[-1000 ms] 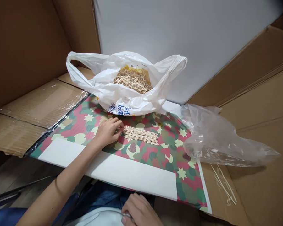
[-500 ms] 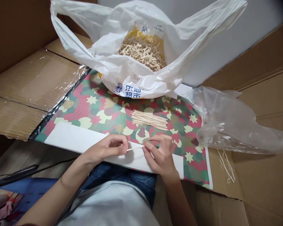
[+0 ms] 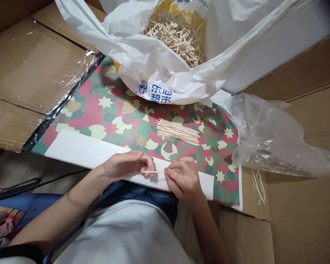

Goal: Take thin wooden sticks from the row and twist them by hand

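We see a patterned sheet point(image 3: 85, 106) across the middle, a white bag point(image 3: 134, 60) of short sticks at its far side, and a clear bag point(image 3: 275, 135) at right. Over the white strip point(image 3: 79, 146) on the near side, our left hand point(image 3: 126, 165) is partly open, thumb lifted; our right hand point(image 3: 184, 178) pinches one thin stick point(image 3: 155, 172), which reaches our left fingers. The stick bundle point(image 3: 178, 131) lies farther back.

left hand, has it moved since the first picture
Yes, nearer: the left hand has come from the left end of the stick bundle down to the white strip.
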